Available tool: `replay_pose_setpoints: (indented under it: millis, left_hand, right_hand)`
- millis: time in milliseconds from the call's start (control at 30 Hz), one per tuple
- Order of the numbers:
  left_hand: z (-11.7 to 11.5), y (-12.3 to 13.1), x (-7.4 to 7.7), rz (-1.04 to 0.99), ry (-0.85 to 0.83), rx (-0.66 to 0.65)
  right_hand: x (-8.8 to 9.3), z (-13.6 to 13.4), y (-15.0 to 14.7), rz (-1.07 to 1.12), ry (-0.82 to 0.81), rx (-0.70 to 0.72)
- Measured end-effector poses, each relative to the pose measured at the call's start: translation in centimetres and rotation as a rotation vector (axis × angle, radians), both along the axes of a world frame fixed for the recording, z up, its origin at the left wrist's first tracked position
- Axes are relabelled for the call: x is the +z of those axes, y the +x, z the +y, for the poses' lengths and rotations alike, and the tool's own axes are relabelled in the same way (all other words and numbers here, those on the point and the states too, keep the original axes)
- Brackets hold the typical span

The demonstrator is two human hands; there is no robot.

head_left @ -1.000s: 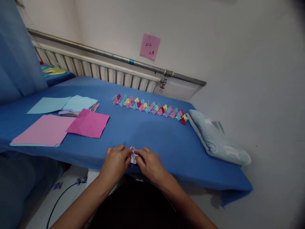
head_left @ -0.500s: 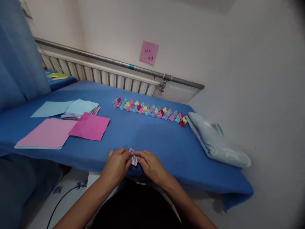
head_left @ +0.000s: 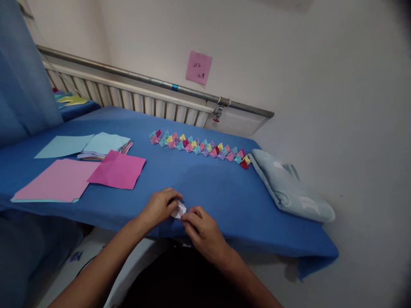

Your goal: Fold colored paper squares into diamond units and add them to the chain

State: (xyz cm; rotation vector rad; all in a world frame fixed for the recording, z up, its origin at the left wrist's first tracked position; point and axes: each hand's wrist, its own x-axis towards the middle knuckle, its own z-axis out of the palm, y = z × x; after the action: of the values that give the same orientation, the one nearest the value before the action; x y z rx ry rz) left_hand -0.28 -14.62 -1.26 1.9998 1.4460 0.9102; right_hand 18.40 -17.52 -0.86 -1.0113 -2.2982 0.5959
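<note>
A small piece of folded white paper point(head_left: 179, 210) is between my two hands, near the front edge of the blue-covered table point(head_left: 221, 192). My left hand point(head_left: 162, 204) grips its left side, fingers curled over the top. On the lower right corner, my right hand point(head_left: 201, 226) pinches the paper between thumb and fingers. Parts of the paper are hidden behind the fingertips. Beyond my hands, rows of small folded paper pieces point(head_left: 195, 146) in pink, blue, yellow, purple and red run across the table.
At the left lie a magenta sheet point(head_left: 118, 170), pink sheets point(head_left: 54, 182), a light blue sheet point(head_left: 61, 146) and a paper stack point(head_left: 105, 142). A folded grey-blue blanket point(head_left: 289, 188) rests on the right end. A radiator point(head_left: 138, 102) and pipe point(head_left: 128, 78) line the wall behind.
My left hand has shifted up slightly and curls over the paper's top. The right hand has turned and moved down to the lower right corner. The paper is tilted differently.
</note>
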Motion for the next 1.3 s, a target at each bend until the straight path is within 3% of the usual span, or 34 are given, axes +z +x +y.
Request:
replay_pose_setpoints:
  millis: [200, 300, 467, 700, 867, 1300]
  left_hand:
    - [-2.5, -0.6, 1.2, 0.048, -0.149, 0.093]
    - [-3.2, -1.0, 1.3, 0.029, -0.087, 0.168]
    - [-2.3, -0.4, 0.9, -0.007, -0.049, 0.068]
    - [-1.4, 0.3, -0.1, 0.045, -0.104, -0.014]
    - [-2.3, 0.3, -0.5, 0.061, -0.028, -0.026]
    - [-3.1, 1.8, -0.4, 0.539, 0.015, 0.006]
  right_hand:
    - [-0.2, 2.1, 0.7, 0.046, 0.119, -0.194]
    - [-0.2, 1.7, 0.7, 0.133, 0.092, -0.262]
    - [-0.5, -0.1, 0.2, 0.097, -0.017, -0.239]
    - [-1.4, 1.7, -0.6, 0.071, -0.019, -0.259]
    - [-1.4, 1.7, -0.2, 0.061, 0.056, -0.136]
    - [-2.3, 1.2, 0.1, -0.085, 0.191, -0.084]
